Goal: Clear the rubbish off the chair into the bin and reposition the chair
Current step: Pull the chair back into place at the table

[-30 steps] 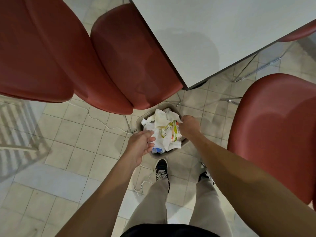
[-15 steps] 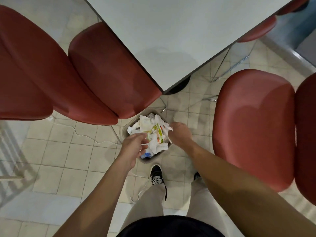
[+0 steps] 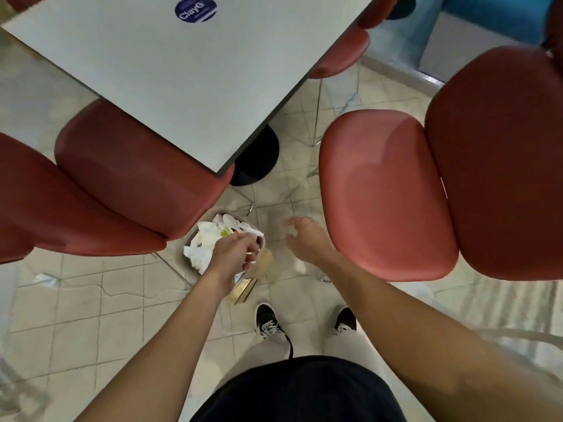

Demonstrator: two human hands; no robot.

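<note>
I look down at a small grey plastic bin (image 3: 195, 271) on the tiled floor (image 3: 91, 300), lower centre-left of the frame, packed with crumpled white paper rubbish (image 3: 202, 249). My left hand (image 3: 233, 258) hangs over the bin's near rim, fingers (image 3: 251, 249) curled; whether they pinch anything I cannot tell, for the blur hides it. A yellowish blurred thing (image 3: 243, 289) lies just below that hand; what it is, I cannot say. My right hand (image 3: 304, 242) reaches toward the red moulded plastic chair (image 3: 384, 193) at centre right, fingers spread and holding nothing. Its seat shows no rubbish. I judge the chair light but stiff and smooth, best taken by the seat's front edge or the backrest top and slid toward the pale grey desk (image 3: 189, 80) in the upper left. The paper is soft and feather-light.
</note>
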